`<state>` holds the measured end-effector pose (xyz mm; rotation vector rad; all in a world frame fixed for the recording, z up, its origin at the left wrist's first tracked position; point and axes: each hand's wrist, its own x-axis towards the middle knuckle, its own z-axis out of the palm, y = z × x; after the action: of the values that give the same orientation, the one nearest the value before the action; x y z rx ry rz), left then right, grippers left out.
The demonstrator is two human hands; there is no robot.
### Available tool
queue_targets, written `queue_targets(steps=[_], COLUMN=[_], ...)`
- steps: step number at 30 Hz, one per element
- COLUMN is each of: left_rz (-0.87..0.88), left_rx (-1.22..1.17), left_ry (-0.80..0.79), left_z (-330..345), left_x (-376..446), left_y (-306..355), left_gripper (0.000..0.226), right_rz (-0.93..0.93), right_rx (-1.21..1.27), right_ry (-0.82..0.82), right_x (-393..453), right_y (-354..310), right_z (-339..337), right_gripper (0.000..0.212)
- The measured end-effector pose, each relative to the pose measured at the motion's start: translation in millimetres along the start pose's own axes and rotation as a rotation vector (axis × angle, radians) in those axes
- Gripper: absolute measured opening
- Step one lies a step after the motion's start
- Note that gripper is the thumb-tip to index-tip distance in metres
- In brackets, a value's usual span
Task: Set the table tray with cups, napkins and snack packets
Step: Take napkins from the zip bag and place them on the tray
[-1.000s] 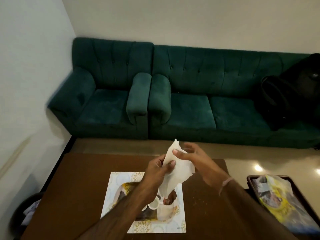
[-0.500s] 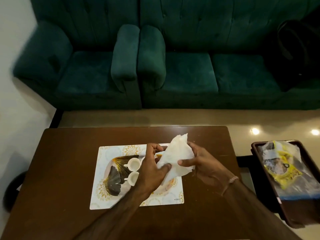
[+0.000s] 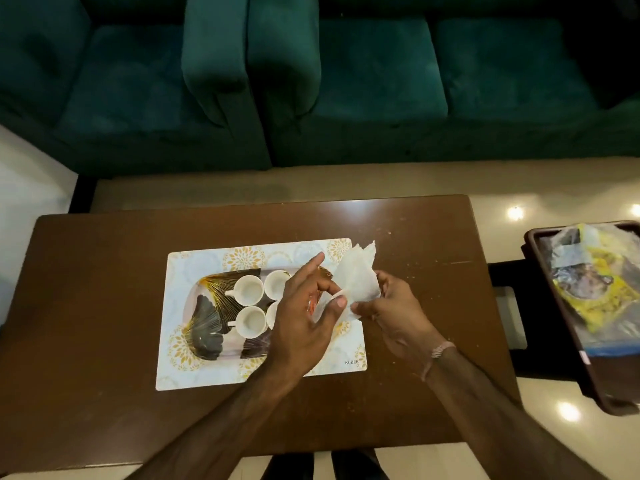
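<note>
Together left hand [image 3: 304,317], right hand [image 3: 391,311] pinch napkin [image 3: 358,275] (left forefinger extended).

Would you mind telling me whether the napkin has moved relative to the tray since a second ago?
Yes. The napkin has come down and shifted right, from above the tray to beside its right end.

We are seeing a thin crinkled white paper napkin [image 3: 358,277], glossy white ceramic cups [image 3: 247,289], and a smooth dark polished wooden table [image 3: 104,271].

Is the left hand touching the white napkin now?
Touching. The head view shows the left hand pinching the napkin between thumb and fingers at its lower edge.
</note>
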<state>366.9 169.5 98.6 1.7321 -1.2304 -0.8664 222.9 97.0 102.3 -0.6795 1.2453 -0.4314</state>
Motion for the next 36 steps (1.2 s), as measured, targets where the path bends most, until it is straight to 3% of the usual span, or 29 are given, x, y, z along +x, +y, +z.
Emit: queue_targets(steps=[10, 12, 15, 17, 19, 23, 28, 33, 36], left_rz=[0.037, 0.035, -0.166, -0.276, -0.336, -0.468, -0.601, -0.867, -0.970], left_rx=[0.124, 0.088, -0.124, -0.203, -0.172, -0.279, -0.451, -0.542, -0.501], left_ry=[-0.281, -0.309, -0.147, -0.050, -0.065, -0.063, -0.067, 0.095, 0.226], left_z=[22.4, 20.4, 18.2, 19.2, 23.0, 36.7, 49.9, 59.2, 61.4], left_x=[-11.7, -16.6, -24.7, -27.1, -29.9, -41.7, -53.3, -55.3, -54.1], left_y=[-40.7, -48.5, -54.6, -58.2, -60.6, -67.2, -84.5, -113.2, -134.8], left_gripper=[0.013, 0.023, 0.046, 0.051, 0.049, 0.029, 0.018, 0.023, 0.025], right_rz=[0.144, 0.128, 0.115, 0.118, 0.138, 0.195, 0.185, 0.094, -0.054], right_rx=[0.384, 0.291, 0.184, 0.186, 0.219, 0.231, 0.262, -0.043, -0.431], right_ry=[-0.368, -0.277, -0.102, -0.087, -0.093, -0.041, -0.024, 0.033, 0.123], right_x=[8.1, 11.7, 17.4, 17.2, 14.9, 14.8, 28.1, 66.1, 90.3], right_y=[34.5, 40.1, 51.4, 57.1, 62.6, 78.5, 86.4, 97.2, 110.7], right_z=[-20.5, -18.0, -14.1, -14.3, -13.5, -8.7, -19.6, -11.3, -0.4], right_gripper=[0.054, 0.038, 0.027, 0.025, 0.026, 0.032, 0.066, 0.046, 0.028])
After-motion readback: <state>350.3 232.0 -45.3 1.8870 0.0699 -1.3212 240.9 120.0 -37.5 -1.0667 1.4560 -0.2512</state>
